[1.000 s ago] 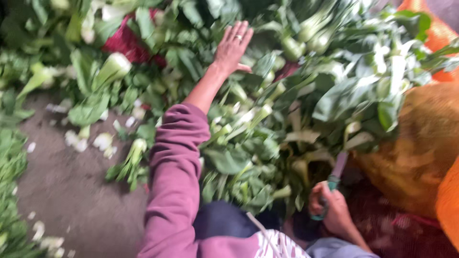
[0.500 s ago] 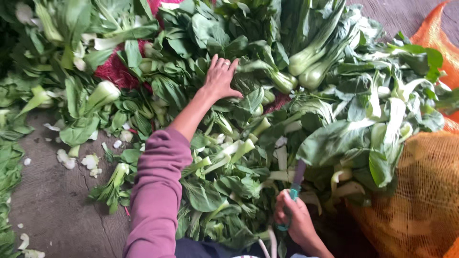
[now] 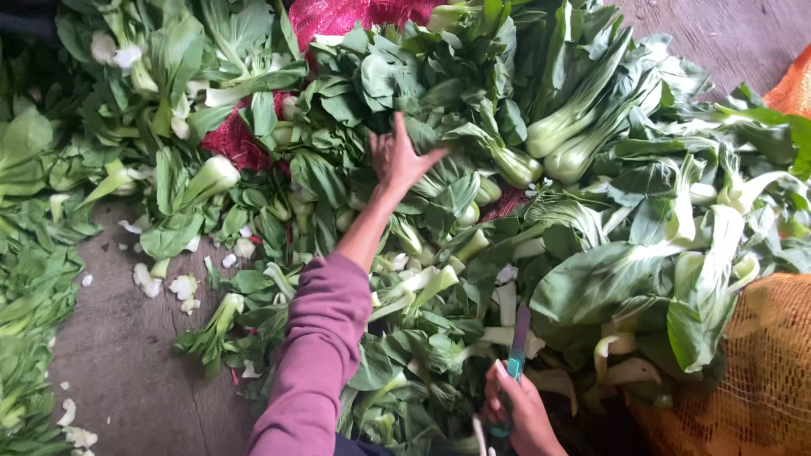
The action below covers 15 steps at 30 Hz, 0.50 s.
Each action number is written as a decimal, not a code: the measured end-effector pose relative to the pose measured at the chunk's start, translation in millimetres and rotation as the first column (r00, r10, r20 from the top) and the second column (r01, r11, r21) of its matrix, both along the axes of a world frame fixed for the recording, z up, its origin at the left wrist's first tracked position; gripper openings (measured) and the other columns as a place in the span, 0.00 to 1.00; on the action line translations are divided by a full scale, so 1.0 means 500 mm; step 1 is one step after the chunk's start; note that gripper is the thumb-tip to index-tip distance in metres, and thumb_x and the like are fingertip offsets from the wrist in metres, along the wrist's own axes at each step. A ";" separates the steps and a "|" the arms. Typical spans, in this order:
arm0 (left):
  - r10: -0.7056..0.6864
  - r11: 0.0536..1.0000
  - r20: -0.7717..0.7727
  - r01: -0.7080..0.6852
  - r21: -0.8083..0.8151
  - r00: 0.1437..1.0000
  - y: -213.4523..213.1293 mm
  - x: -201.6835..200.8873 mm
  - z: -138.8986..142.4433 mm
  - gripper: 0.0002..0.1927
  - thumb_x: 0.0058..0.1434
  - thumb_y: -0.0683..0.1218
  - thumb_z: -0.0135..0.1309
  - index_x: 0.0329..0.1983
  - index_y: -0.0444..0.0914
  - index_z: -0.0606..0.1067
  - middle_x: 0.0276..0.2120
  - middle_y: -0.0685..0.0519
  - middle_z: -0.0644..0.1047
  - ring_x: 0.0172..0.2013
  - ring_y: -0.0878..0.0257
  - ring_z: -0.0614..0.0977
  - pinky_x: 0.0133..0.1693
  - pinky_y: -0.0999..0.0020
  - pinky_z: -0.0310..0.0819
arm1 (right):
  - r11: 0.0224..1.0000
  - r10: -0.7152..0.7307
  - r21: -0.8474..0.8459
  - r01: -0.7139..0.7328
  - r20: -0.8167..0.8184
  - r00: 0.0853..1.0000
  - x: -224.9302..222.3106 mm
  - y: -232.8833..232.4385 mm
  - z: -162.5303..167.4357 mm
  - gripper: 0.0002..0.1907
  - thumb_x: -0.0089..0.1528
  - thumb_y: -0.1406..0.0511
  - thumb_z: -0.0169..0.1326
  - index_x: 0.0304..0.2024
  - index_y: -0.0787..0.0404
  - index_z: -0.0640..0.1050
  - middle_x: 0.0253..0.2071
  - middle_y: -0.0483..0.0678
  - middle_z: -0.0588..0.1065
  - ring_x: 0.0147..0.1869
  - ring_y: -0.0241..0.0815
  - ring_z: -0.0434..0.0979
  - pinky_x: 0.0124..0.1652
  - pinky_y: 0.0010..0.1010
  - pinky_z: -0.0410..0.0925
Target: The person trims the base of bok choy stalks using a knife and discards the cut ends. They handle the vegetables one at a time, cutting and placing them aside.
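Left hand shifted lower on bok choy pile, fingers spread, palm down. Right hand grips teal-handled knife, blade pointing away.

Hands: two — left hand, right hand
Teal-handled knife: one
Orange mesh sacks: two
Red mesh sack: one
Green bok choy heads: too many to count — one heap

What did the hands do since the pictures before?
The left hand was stretched far out over the greens; now it has drawn back a little and rests spread on the leaves nearer the middle, gripping nothing. The right hand keeps hold of the knife, low by the pile. The greens and the orange sack look unmoved.
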<state>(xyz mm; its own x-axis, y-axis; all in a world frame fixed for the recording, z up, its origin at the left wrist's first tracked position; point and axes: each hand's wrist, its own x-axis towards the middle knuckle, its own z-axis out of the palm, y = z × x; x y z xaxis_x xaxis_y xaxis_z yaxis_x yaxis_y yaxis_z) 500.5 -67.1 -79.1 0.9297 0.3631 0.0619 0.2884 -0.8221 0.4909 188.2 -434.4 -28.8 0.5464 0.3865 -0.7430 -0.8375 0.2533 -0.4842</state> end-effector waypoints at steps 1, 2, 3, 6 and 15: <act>-0.034 0.999 0.036 0.034 -0.007 0.999 -0.002 0.004 -0.004 0.69 0.43 0.82 0.61 0.74 0.37 0.51 0.46 0.39 0.81 0.52 0.44 0.82 0.74 0.41 0.46 | 1.000 0.012 0.007 -0.012 -0.004 1.000 0.001 0.003 -0.002 0.14 0.66 0.58 0.47 0.38 0.62 0.71 0.19 0.45 0.64 0.20 0.37 0.60 0.23 0.31 0.60; -0.016 0.994 0.062 0.023 -0.106 0.998 0.001 0.009 -0.009 0.69 0.42 0.80 0.64 0.75 0.37 0.50 0.49 0.37 0.79 0.52 0.42 0.81 0.68 0.43 0.54 | 1.000 0.001 -0.014 -0.002 -0.029 1.000 0.003 0.008 -0.004 0.13 0.66 0.58 0.48 0.38 0.62 0.72 0.19 0.45 0.64 0.19 0.37 0.59 0.23 0.31 0.59; 0.004 0.978 0.093 0.015 -0.207 0.996 0.007 0.016 -0.013 0.70 0.40 0.78 0.67 0.75 0.38 0.50 0.53 0.35 0.77 0.53 0.40 0.80 0.63 0.46 0.61 | 0.999 -0.009 -0.039 0.008 -0.048 0.999 0.003 0.011 -0.006 0.13 0.65 0.58 0.48 0.37 0.62 0.72 0.19 0.46 0.64 0.18 0.37 0.59 0.22 0.32 0.59; 0.122 0.975 0.359 -0.043 -0.219 0.925 0.029 0.039 -0.017 0.77 0.33 0.71 0.77 0.75 0.33 0.46 0.54 0.18 0.67 0.56 0.24 0.71 0.58 0.43 0.66 | 0.999 0.020 -0.029 -0.020 -0.032 0.999 0.004 0.017 -0.013 0.13 0.66 0.58 0.50 0.37 0.62 0.72 0.20 0.45 0.64 0.20 0.37 0.60 0.23 0.31 0.59; 0.040 0.913 -0.130 -0.089 -0.399 0.991 -0.074 0.060 0.059 0.59 0.41 0.68 0.70 0.73 0.45 0.59 0.54 0.42 0.80 0.52 0.47 0.83 0.53 0.53 0.78 | 0.997 0.024 -0.077 -0.024 0.002 1.000 -0.003 0.012 -0.012 0.12 0.67 0.58 0.49 0.39 0.62 0.73 0.21 0.46 0.65 0.20 0.35 0.59 0.22 0.30 0.58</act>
